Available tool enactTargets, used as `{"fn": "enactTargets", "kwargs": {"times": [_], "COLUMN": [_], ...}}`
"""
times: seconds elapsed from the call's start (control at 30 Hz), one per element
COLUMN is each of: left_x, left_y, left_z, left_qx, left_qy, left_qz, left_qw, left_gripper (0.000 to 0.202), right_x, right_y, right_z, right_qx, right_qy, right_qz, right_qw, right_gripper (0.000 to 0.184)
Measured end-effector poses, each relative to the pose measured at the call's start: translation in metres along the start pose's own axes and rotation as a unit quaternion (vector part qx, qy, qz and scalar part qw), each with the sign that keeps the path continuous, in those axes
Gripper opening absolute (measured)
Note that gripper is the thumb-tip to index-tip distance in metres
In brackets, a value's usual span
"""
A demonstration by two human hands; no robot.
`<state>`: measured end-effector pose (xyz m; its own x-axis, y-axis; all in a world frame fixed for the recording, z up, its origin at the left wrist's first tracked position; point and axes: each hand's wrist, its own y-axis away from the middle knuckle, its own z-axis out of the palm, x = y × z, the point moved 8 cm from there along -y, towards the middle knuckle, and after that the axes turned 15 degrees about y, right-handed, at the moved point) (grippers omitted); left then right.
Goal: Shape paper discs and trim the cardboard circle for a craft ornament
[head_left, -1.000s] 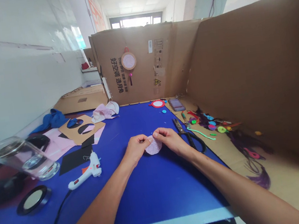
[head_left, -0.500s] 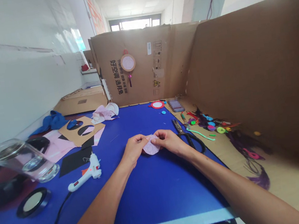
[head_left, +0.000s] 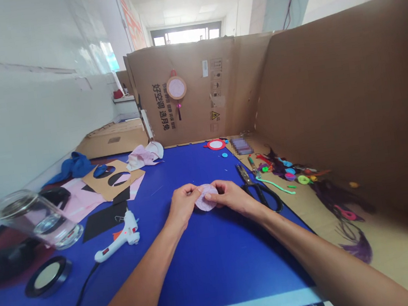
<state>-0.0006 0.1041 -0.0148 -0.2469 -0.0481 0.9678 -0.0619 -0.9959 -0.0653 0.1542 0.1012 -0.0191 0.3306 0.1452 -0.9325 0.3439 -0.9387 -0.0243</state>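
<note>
A small pale-lilac disc (head_left: 206, 200), perhaps of cloth or paper, is pinched between both hands above the blue table (head_left: 219, 266). My left hand (head_left: 184, 203) grips its left edge with thumb and fingers. On the other side, my right hand (head_left: 230, 196) holds the right edge, its thumb lying across the disc's face. The fingers behind the disc are hidden. Just right of my right hand lie black-handled scissors (head_left: 270, 197). A white glue gun (head_left: 121, 238) rests on the table to the left, its cord running toward the front edge.
A glass of water (head_left: 40, 220) and a round black-rimmed tin (head_left: 47, 276) stand at left. Card with round holes (head_left: 112, 180) lies behind. Beads, cords and purple tassels (head_left: 357, 248) cover the right side. Cardboard walls (head_left: 349, 88) enclose the back and right; a round ornament (head_left: 176, 88) hangs there.
My right thumb has slid slightly left and down over the disc's face. Both hands keep their hold, and the view has shifted a little.
</note>
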Motion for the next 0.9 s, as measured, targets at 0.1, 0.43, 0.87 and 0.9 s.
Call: {"fn": "enactTargets", "kwargs": {"times": [0.1, 0.43, 0.87, 0.9], "left_x": [0.000, -0.005, -0.010, -0.009], "left_y": [-0.001, 0.004, 0.001, 0.001], "left_z": [-0.001, 0.006, 0.002, 0.003], "left_qx": [0.007, -0.032, -0.011, -0.012], "left_qy": [0.004, -0.006, 0.010, 0.010], "left_qz": [-0.007, -0.067, -0.058, -0.058], "left_qw": [1.000, 0.997, 0.998, 0.998], "left_gripper": [0.033, 0.037, 0.034, 0.034], "right_x": [0.001, 0.001, 0.000, 0.001], "right_y": [-0.001, -0.004, -0.001, -0.001], "right_z": [-0.002, -0.018, -0.006, -0.007], "right_qx": [0.007, 0.079, 0.027, 0.032], "right_qy": [-0.002, -0.020, 0.010, 0.012], "right_qz": [-0.001, -0.014, -0.005, -0.004], "right_qw": [1.000, 0.997, 1.000, 0.999], "right_gripper": [0.048, 0.049, 0.049, 0.048]}}
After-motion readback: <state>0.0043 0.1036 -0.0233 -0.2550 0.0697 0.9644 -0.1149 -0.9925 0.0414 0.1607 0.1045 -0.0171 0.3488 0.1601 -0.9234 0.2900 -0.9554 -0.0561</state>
